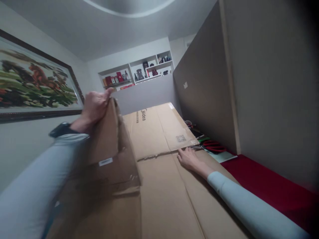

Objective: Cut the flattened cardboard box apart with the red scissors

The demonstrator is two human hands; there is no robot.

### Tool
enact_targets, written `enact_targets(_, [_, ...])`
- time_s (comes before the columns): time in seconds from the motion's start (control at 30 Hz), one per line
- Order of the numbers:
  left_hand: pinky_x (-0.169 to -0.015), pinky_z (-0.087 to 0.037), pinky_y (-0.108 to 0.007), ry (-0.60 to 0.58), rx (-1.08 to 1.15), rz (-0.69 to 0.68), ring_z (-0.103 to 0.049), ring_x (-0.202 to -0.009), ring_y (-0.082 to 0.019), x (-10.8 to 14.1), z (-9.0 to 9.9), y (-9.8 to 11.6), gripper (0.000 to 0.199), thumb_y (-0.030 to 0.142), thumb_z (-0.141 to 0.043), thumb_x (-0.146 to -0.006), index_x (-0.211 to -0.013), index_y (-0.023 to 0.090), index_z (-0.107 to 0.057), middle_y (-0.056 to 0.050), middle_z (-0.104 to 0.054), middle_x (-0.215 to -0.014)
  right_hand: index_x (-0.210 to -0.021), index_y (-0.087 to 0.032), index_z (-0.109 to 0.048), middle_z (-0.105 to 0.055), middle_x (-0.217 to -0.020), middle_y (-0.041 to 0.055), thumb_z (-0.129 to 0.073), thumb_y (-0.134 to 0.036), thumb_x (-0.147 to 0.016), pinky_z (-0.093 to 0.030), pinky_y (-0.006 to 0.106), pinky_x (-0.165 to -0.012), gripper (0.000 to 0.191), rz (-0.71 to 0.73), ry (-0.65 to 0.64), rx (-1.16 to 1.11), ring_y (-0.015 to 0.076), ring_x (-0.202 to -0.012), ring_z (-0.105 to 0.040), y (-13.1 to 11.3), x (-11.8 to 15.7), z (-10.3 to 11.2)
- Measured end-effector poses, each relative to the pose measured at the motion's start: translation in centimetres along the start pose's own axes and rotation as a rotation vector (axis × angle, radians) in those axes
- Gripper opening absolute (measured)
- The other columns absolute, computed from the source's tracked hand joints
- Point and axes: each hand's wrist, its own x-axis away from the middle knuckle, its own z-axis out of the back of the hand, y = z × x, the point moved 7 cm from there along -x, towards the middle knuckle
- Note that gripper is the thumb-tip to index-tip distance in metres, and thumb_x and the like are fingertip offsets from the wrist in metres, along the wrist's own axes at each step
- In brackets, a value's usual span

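Note:
A big flattened cardboard box (161, 196) with printed lettering and a square code spreads across the middle of the view. At the left, my left hand (96, 104) is closed round the top edge of a raised cardboard flap (106, 136), which carries a small white label. My right hand (188, 158) rests on the cardboard near a crease, its fingers bent at the torn edge of the upper panel (152, 129). Scissors with red handles (213, 146) lie just beyond my right hand, their blades partly hidden by the cardboard edge.
A red cloth (266, 186) covers the surface at the right, beside a tall grey partition (206, 79). Pale papers (224, 157) lie near the scissors. A framed horse painting (37, 79) hangs at the left, and white shelves (142, 71) with ornaments stand at the back.

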Motion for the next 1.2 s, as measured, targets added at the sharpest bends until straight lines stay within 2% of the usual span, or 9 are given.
enact_targets(0.13, [-0.055,-0.038,-0.025,-0.077,-0.012,0.058,-0.033,-0.045,-0.009,-1.4,-7.1,0.2,0.051,0.048,-0.042,-0.097,-0.057,0.017,-0.044,0.008,-0.03,-0.048,-0.118,-0.012,-0.057,-0.057,-0.116,0.0111,-0.054,-0.039,-0.095,-0.046,0.047,-0.094,0.036,-0.002,-0.064,-0.054,0.0239,-0.108,-0.056,0.0,-0.1,-0.2])
enact_targets(0.23, [-0.057,-0.036,-0.025,-0.135,-0.004,0.053,-0.033,-0.046,-0.009,-1.9,-11.9,1.4,0.051,0.047,-0.043,-0.097,-0.055,0.017,-0.041,0.007,-0.03,-0.049,-0.119,-0.011,-0.056,-0.057,-0.118,0.012,-0.057,-0.036,-0.094,-0.044,0.049,-0.097,0.035,0.017,-0.134,-0.153,0.0249,-0.111,-0.055,0.0,-0.3,-0.5])
enact_targets(0.37, [-0.063,-0.036,-0.028,-0.233,0.009,0.029,-0.038,-0.051,-0.011,-2.0,-16.0,3.0,0.053,0.049,-0.041,-0.096,-0.053,0.018,-0.042,0.005,-0.039,-0.051,-0.11,-0.01,-0.061,-0.062,-0.108,0.012,-0.057,-0.037,-0.094,-0.045,0.047,-0.095,0.032,0.141,-0.291,-0.433,0.0242,-0.104,-0.059,-0.5,-0.1,1.3])
enact_targets(0.53, [-0.067,-0.042,-0.029,-0.338,0.007,0.004,-0.047,-0.056,-0.012,-1.9,-19.8,4.3,0.051,0.05,-0.042,-0.096,-0.058,0.016,-0.05,0.003,-0.048,-0.055,-0.123,-0.02,-0.058,-0.064,-0.114,0.0079,-0.038,-0.052,-0.098,-0.05,0.031,-0.089,0.045,0.409,-0.538,-1.146,0.0184,-0.102,-0.062,-4.0,2.4,6.6])
enact_targets(0.63, [-0.073,-0.047,-0.032,-0.344,0.002,0.006,-0.054,-0.062,-0.013,-2.0,-21.6,4.6,0.047,0.051,-0.043,-0.096,-0.07,0.015,-0.057,0.001,-0.055,-0.064,-0.13,-0.021,-0.052,-0.062,-0.122,0.0086,-0.068,-0.045,-0.08,-0.049,0.036,-0.092,0.058,0.432,-0.646,-1.75,0.0231,-0.109,-0.06,-6.6,4.1,7.7])
enact_targets(0.77, [-0.076,-0.05,-0.035,-0.331,0.036,-0.017,-0.059,-0.069,-0.014,-2.2,-22.6,4.8,0.046,0.051,-0.041,-0.096,-0.077,0.014,-0.06,-0.001,-0.06,-0.071,-0.121,-0.014,-0.056,-0.066,-0.113,0.0108,-0.068,-0.034,-0.074,-0.05,0.038,-0.091,0.053,0.178,-0.411,-1.953,0.0239,-0.1,-0.064,-7.3,3.4,5.5])
enact_targets(0.9, [-0.088,-0.048,-0.039,-0.276,0.1,-0.094,-0.061,-0.089,-0.018,-2.0,-21.6,4.1,0.035,0.044,-0.047,-0.095,-0.092,0.014,-0.065,-0.005,-0.066,-0.09,-0.112,-0.013,-0.058,-0.068,-0.101,0.0101,-0.067,-0.031,-0.07,-0.052,0.037,-0.083,0.047,-0.015,-0.15,-1.972,0.0241,-0.089,-0.065,-4.7,-0.1,5.0])
enact_targets(1.07, [-0.095,-0.043,-0.041,-0.102,0.141,0.026,-0.056,-0.104,-0.021,0.3,-20.1,-1.0,0.033,0.037,-0.041,-0.096,-0.098,0.016,-0.067,-0.008,-0.067,-0.102,-0.107,-0.013,-0.059,-0.068,-0.098,0.01,-0.072,-0.034,-0.066,-0.052,0.037,-0.079,0.048,-0.175,0.15,-1.871,0.0246,-0.086,-0.064,1.8,-5.7,6.2])
enact_targets(1.2, [-0.095,-0.043,-0.044,-0.144,0.168,0.153,-0.058,-0.101,-0.022,4.8,-21.8,-5.0,0.033,0.039,-0.045,-0.095,-0.095,0.016,-0.067,-0.008,-0.067,-0.099,-0.105,-0.014,-0.058,-0.067,-0.099,0.0085,-0.073,-0.035,-0.064,-0.051,0.036,-0.079,0.048,-0.192,0.4,-1.786,0.0235,-0.086,-0.063,6.4,-9.0,8.6])
